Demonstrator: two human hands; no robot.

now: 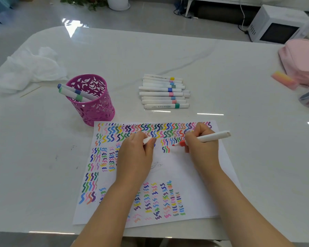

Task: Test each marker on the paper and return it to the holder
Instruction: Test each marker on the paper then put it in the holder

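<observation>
Red-tipped marker (202, 139) pinched in right hand (202, 147), tip on squiggle-covered paper (194, 168). White cap (147, 140) clamped in left hand (135, 154). Perforated pink holder (92, 102) nearby.

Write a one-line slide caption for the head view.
Right hand poises a red marker over squiggle-covered paper; left hand holds its cap.
</observation>
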